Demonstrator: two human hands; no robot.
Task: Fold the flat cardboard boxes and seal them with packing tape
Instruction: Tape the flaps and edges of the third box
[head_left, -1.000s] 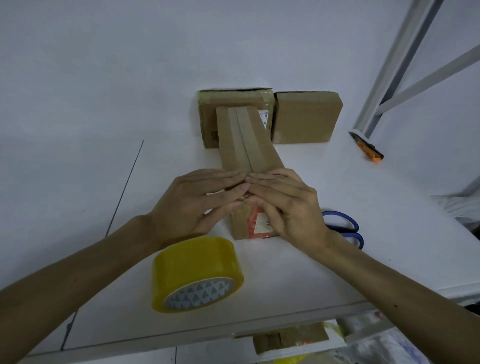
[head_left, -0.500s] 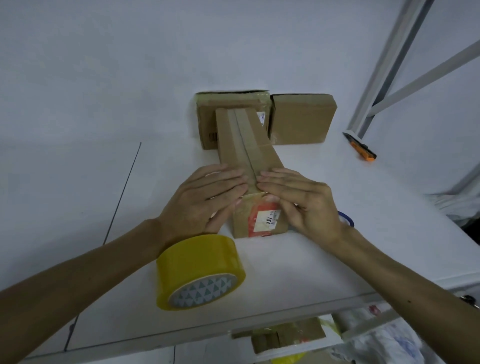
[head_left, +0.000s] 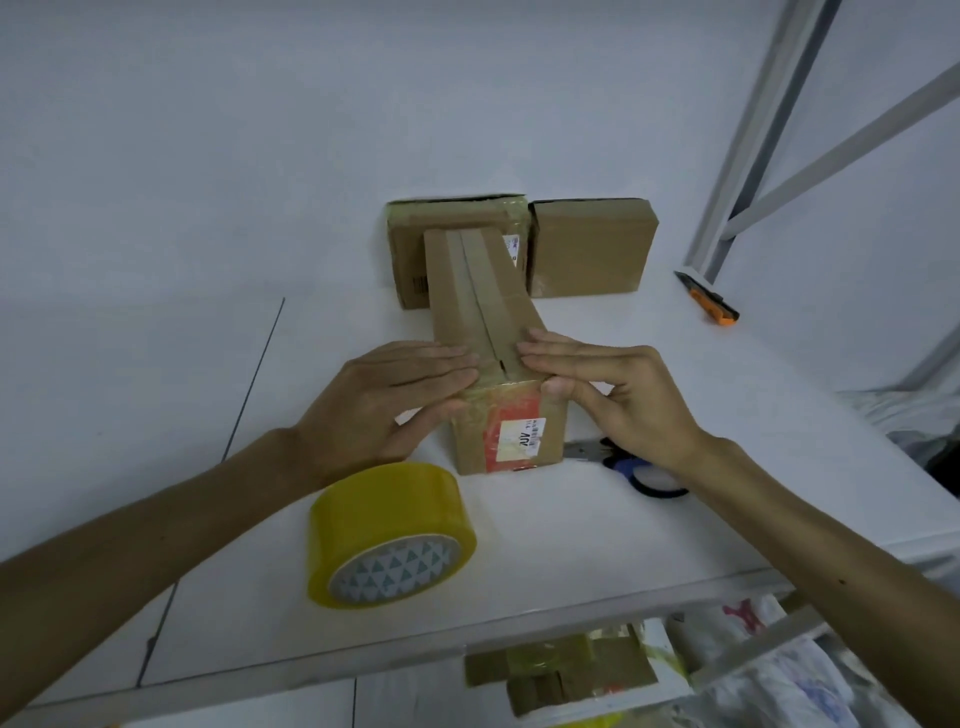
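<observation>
We count two boxes as finished: a taped box (head_left: 408, 260) and a plain box (head_left: 592, 249) stand closed side by side at the upper centre of the frame, against the far edge of the white table (head_left: 623, 545). The long cardboard box (head_left: 483, 312) is the one in work, lying in the middle of the frame with its far end touching the taped box. Its near end looks sealed, glossy with tape over a red and white label, but the two top flaps meet at a dark slit that we judge not yet taped. The left hand (head_left: 384, 400) and right hand (head_left: 613, 400) lie flat on those flaps, fingers straight and pressing down either side of the slit, grasping nothing. The yellow tape roll (head_left: 389, 535) sits untouched at lower centre, so sealing the top seam remains.
</observation>
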